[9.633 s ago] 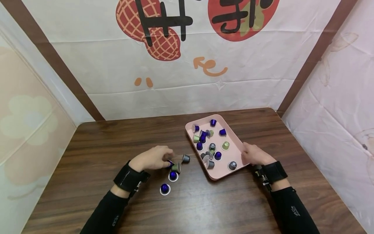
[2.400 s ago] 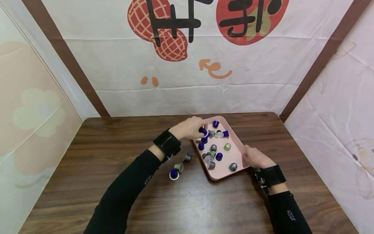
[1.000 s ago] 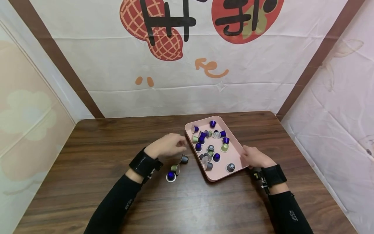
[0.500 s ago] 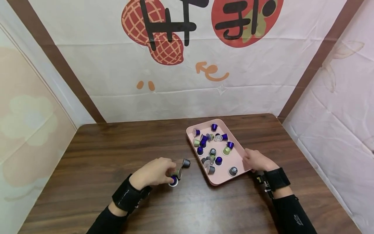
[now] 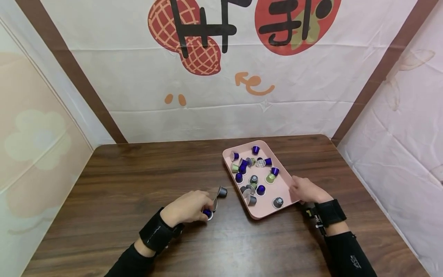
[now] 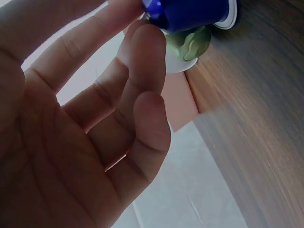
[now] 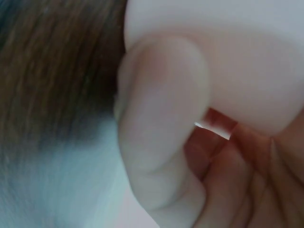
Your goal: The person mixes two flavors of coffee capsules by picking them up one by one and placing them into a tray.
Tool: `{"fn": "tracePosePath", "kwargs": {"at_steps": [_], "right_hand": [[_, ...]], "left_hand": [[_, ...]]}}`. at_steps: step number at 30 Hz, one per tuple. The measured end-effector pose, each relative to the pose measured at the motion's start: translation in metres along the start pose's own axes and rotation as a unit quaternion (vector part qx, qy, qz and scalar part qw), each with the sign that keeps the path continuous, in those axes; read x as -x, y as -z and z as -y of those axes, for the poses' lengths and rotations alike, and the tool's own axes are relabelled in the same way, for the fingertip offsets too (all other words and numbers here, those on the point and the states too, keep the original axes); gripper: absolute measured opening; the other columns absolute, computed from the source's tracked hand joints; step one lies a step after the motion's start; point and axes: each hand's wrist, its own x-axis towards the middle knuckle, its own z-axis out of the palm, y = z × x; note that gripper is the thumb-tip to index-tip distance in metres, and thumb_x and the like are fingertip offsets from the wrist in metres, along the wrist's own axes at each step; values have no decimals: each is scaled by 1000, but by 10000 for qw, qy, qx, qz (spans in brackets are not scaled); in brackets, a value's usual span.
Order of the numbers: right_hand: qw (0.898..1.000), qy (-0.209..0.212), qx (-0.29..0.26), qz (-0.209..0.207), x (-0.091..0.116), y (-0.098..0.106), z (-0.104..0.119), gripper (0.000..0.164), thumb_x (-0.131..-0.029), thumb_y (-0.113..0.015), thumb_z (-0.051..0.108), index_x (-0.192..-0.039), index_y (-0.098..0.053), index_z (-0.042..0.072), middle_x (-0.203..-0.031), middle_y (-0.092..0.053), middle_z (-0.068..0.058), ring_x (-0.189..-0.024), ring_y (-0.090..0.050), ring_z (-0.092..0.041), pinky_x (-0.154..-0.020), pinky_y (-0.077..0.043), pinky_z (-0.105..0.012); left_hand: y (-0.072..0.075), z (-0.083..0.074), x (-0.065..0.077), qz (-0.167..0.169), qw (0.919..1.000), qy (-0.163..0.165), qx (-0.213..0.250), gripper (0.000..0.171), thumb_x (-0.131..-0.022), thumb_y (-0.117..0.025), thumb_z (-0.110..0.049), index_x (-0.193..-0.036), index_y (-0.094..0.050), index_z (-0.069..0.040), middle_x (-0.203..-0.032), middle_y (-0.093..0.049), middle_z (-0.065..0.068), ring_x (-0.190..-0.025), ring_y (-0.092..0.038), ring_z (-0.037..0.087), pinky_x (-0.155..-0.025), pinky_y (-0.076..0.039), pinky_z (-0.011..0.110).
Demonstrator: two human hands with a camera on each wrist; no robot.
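My left hand pinches a dark blue coffee capsule at the table; in the left wrist view this blue capsule is at the fingertips. Right behind it is a green capsule, mostly hidden by the hand in the head view. A grey capsule lies on its side a little farther back. My right hand grips the right edge of a pink tray, and the right wrist view shows the thumb over the pink rim. Several blue, green and grey capsules are spread about the tray.
The brown wooden table has a white printed cloth hanging behind its back edge. More cloth hangs at both sides. Inside the tray, capsules cluster along the left side, including a grey one near the front left corner.
Earlier, the left hand took blue capsules from the table to the tray, where there are more now. It has come back and lowered onto another blue one. The right hand keeps its grip.
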Motion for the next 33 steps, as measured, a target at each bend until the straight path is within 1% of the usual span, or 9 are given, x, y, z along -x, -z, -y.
{"fn": "tracePosePath", "kwargs": {"at_steps": [1, 6, 14, 19, 24, 27, 33], "right_hand": [[10000, 14, 1, 1, 0, 0, 0, 7, -96, -46, 10, -96, -46, 3, -66, -51, -9, -48, -54, -18, -46, -45, -33], [10000, -13, -18, 51, -1, 0, 1, 9, -97, -45, 11, -97, -46, 2, -67, -51, -9, -49, -54, -18, -47, -45, -33], [9998, -48, -65, 155, 0, 0, 3, 12, -98, -45, 11, -103, -46, 1, -66, -51, -9, -50, -54, -19, -47, -44, -33], [9998, -68, -45, 188, 0, 0, 2, 11, -98, -45, 12, -102, -46, 2, -66, -51, -9, -50, -53, -20, -47, -43, -32], [9998, -88, -34, 161, 1, 0, 2, 11, -98, -45, 13, -100, -46, 2, -65, -51, -9, -49, -53, -20, -47, -43, -32], [9998, -86, -36, 187, 1, 0, 1, 11, -98, -44, 13, -99, -46, 2, -65, -51, -9, -49, -52, -20, -47, -42, -32], [9998, -92, -42, 180, 1, 1, 0, 10, -98, -44, 13, -98, -46, 4, -65, -51, -8, -49, -52, -20, -48, -42, -33]], "left_hand": [[0, 0, 0, -2, 10000, -1, -17, 15, -75, -80, -17, -86, -71, -15, -82, -55, -7, -71, -49, 7, -64, -41, 28], [0, 4, 1, -42, 9998, 67, -188, 14, -75, -80, -12, -85, -71, -15, -82, -55, -7, -71, -47, 6, -64, -41, 27], [-2, 5, 3, 53, 9993, 287, -228, 14, -74, -81, -14, -78, -68, -17, -79, -57, -8, -70, -48, 7, -63, -42, 26], [-4, 6, 5, 134, 9988, 355, -300, 15, -72, -81, -15, -76, -67, -16, -76, -56, -9, -68, -47, 7, -60, -41, 26], [-4, 8, 5, 171, 9985, 399, -331, 14, -72, -80, -13, -76, -67, -16, -75, -57, -10, -67, -47, 7, -60, -41, 26], [-1, 8, 6, 147, 9986, 392, -324, 13, -73, -79, -12, -78, -68, -16, -78, -58, -10, -68, -48, 7, -61, -42, 26], [11, 4, 8, -26, 9987, 482, -132, 12, -75, -77, -13, -84, -69, -14, -84, -59, -7, -70, -50, 8, -63, -44, 27]]}}
